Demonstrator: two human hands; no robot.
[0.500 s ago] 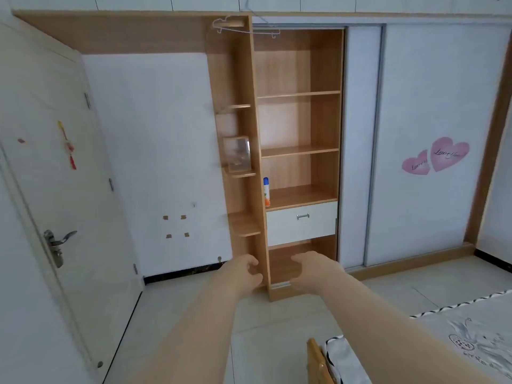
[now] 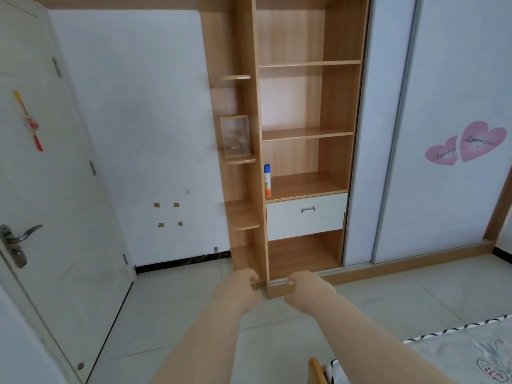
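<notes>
Reaching forward, both arms extend side by side above the tiled floor (image 2: 180, 314). The left hand (image 2: 238, 286) and the right hand (image 2: 307, 289) each have the fingers curled inward and hold nothing. The 2 hands are near each other but apart.

The shelf unit (image 2: 340, 106) stands directly beyond both hands, and its base shows in the gap between them. Contact with it cannot be confirmed.

- Drawer (image 2: 327, 217): white, pushed flush, above the right hand.
- Spray bottle (image 2: 267, 180): upright on the shelf over the drawer, above the gap between the hands.
- Clear box (image 2: 235, 135): on a small corner shelf, above the left hand.
- Door (image 2: 41, 189): well to the left of the left hand.
- 2 heart stickers (image 2: 482, 139): on the sliding panel, up and right of the right hand.
</notes>
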